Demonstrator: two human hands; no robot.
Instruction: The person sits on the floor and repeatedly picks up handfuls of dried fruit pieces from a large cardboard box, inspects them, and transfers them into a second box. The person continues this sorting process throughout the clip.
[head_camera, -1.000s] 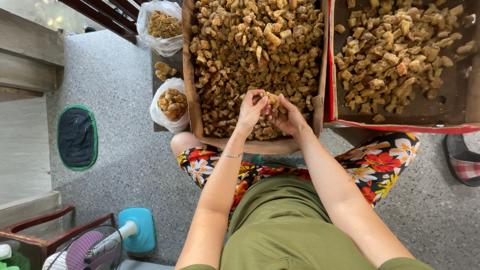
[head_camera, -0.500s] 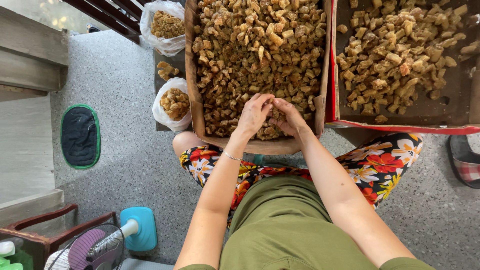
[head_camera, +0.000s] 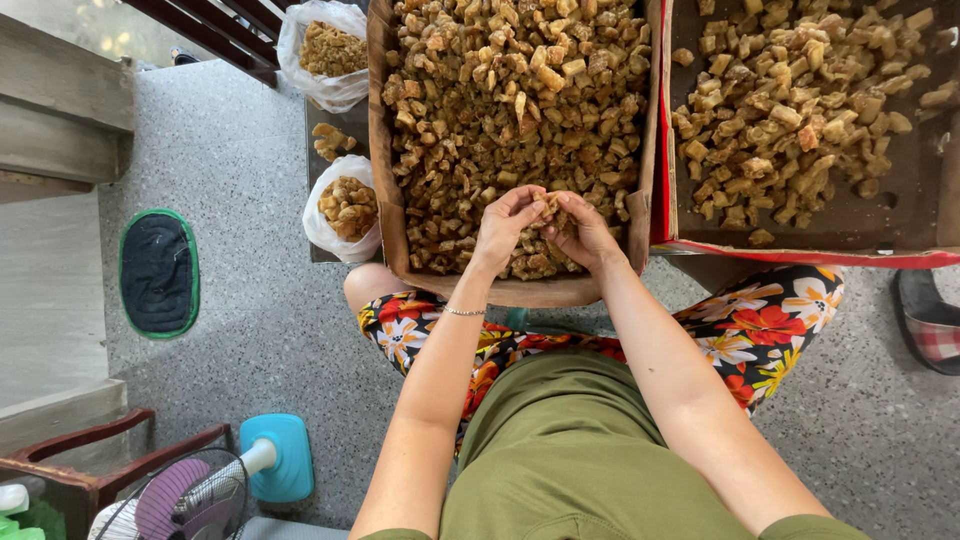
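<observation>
We are curling our left hand (head_camera: 505, 222) and right hand (head_camera: 585, 228) together, pinching a brown crumbly chunk (head_camera: 549, 206) near the front wall of the brown cardboard box (head_camera: 384, 200).

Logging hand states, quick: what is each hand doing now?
Left hand: fingers curled on a brown chunk.
Right hand: pinching the same chunk.
</observation>
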